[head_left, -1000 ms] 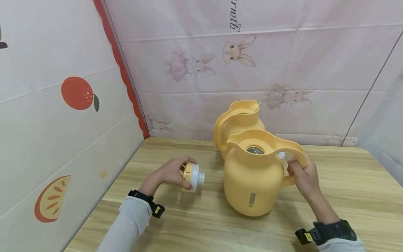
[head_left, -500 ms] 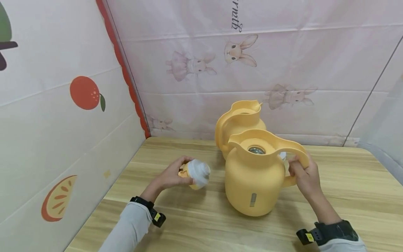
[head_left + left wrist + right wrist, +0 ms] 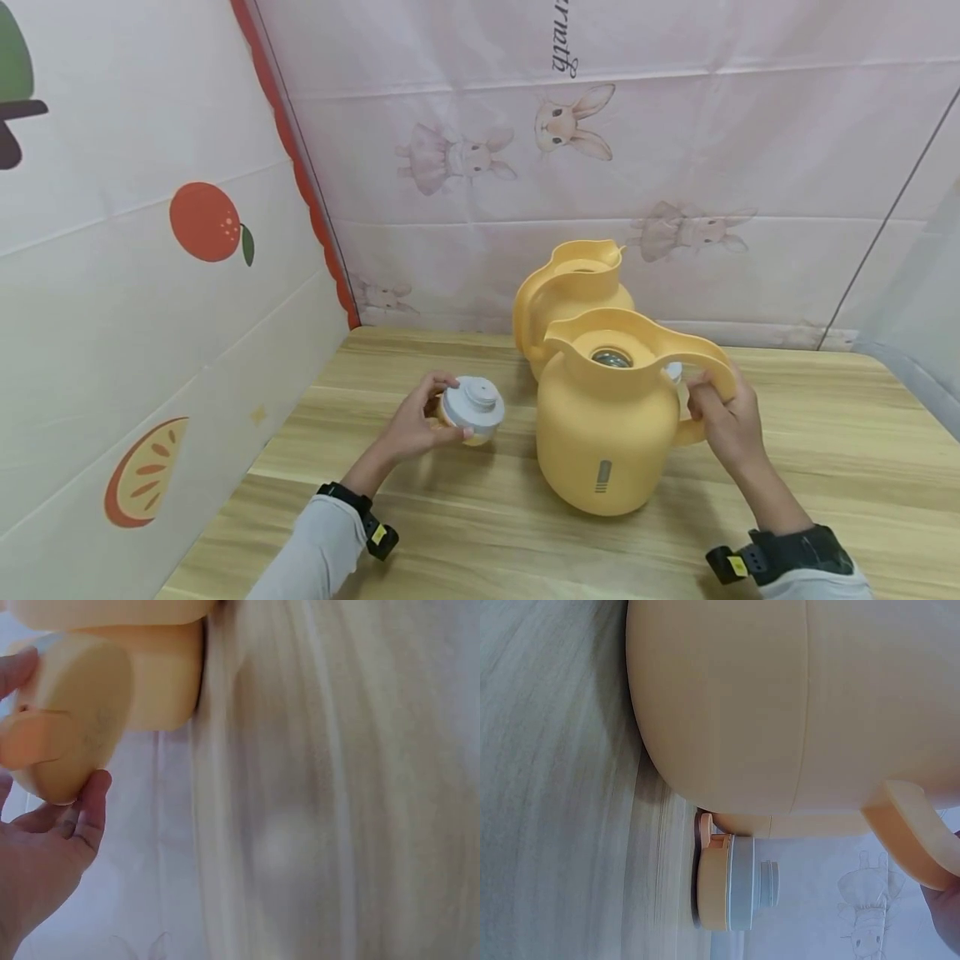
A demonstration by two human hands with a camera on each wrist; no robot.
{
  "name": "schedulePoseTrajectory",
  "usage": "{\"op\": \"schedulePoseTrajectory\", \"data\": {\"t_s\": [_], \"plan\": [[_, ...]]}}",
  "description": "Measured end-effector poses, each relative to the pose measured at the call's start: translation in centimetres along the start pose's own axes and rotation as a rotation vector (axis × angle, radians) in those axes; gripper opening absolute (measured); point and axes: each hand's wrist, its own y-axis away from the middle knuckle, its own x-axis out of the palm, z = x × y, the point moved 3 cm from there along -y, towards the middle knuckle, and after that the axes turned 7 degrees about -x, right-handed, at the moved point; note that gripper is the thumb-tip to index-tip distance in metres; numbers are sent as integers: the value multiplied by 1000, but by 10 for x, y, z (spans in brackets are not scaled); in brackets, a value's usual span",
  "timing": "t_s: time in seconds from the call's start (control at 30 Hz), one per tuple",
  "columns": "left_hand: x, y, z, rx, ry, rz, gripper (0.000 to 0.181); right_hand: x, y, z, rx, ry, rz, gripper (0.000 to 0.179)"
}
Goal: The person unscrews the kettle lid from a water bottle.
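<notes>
In the head view my left hand (image 3: 416, 425) holds a yellow-and-white jug lid (image 3: 474, 404) by its sides, thumb and fingers on opposite edges. The lid's white stopper side faces up; its yellow top (image 3: 90, 720) shows in the left wrist view. To the right stands a yellow thermos jug (image 3: 600, 433) with its mouth uncovered. My right hand (image 3: 727, 421) grips that jug's handle (image 3: 915, 832). Behind it is a second yellow thermos jug (image 3: 570, 296), also without a lid and partly hidden.
Another yellow-and-white lid (image 3: 731, 881) lies on the wooden table (image 3: 465, 542) beyond the front jug, stopper up, mostly hidden in the head view. Printed cloth walls (image 3: 450, 275) border the table at the back and left.
The lid in my left hand has been turned from stopper facing right to stopper facing up, shifting slightly right. My right hand and both jugs stay in place.
</notes>
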Motion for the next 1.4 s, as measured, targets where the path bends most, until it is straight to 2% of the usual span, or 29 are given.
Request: {"op": "schedulePoseTrajectory", "data": {"t_s": [0.1, 0.17, 0.27, 0.37, 0.47, 0.77, 1.0, 1.03, 1.27, 1.4], "plan": [[2, -3, 16, -40, 38, -42, 64, 0, 0, 0, 3, -1, 1, 9], [2, -2, 20, -50, 51, -75, 65, 0, 0, 0, 7, 0, 3, 9], [3, -1, 24, -23, 33, -137, 65, -1, 1, 0, 17, 4, 5, 9], [3, 1, 25, 18, -23, -196, 64, -1, 1, 0, 22, 10, 6, 9], [3, 2, 25, 24, -47, -220, 63, -1, 1, 0, 26, 7, 7, 9], [5, 5, 24, -84, -21, -170, 64, -1, 2, 1, 22, 9, 0, 9], [13, 19, -3, -84, -44, -100, 58, -1, 2, 1, 31, 19, 4, 9], [13, 20, -2, -81, -53, -92, 58, -1, 2, 1, 31, 17, 3, 10], [20, 13, 42, -124, -60, -42, 63, 0, 2, 3, 24, 15, -5, 10], [23, 14, 45, -104, -90, 12, 64, 0, 1, 2, 23, 32, -1, 9]]}}
